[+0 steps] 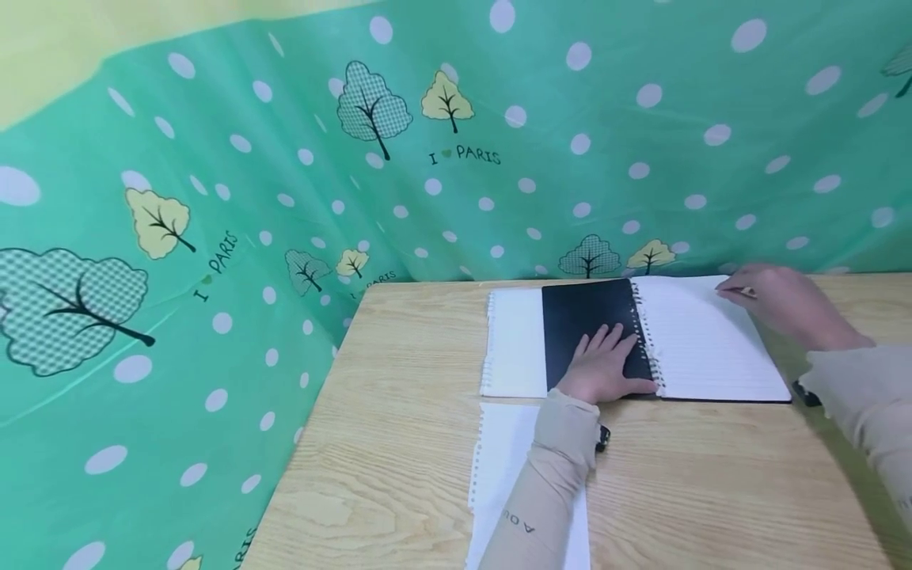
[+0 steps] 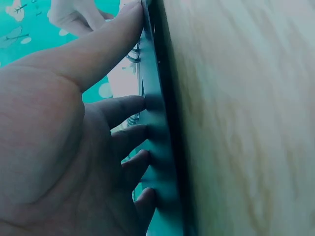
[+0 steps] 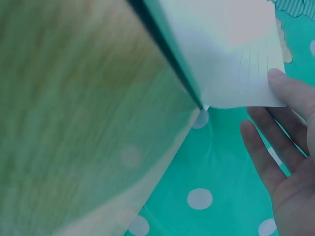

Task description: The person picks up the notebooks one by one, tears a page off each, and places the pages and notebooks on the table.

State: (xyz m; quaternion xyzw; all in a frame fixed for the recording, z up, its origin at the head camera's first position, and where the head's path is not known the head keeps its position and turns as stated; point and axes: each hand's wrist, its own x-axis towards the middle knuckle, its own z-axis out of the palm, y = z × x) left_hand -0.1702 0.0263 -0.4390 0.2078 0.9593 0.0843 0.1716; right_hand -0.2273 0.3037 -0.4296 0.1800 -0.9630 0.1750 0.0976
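A spiral notebook lies open on the table, its black cover (image 1: 584, 313) folded out to the left and its lined white page (image 1: 705, 340) on the right. My left hand (image 1: 602, 368) presses on the cover with fingers spread, thumb beside the spiral binding (image 1: 647, 336). In the left wrist view, the fingertips (image 2: 145, 160) touch the dark cover. At the page's far right corner, my right hand (image 1: 780, 305) pinches the paper between thumb and fingers. The right wrist view shows this page (image 3: 246, 73) lifted at the corner, away from the notebook below.
A torn-edged white sheet (image 1: 516, 340) lies left of the cover, partly under it. Nearer the front, more loose punched paper (image 1: 499, 451) lies beneath my left forearm. The wooden table (image 1: 399, 443) meets a green dotted cloth (image 1: 427, 214) at the back and left.
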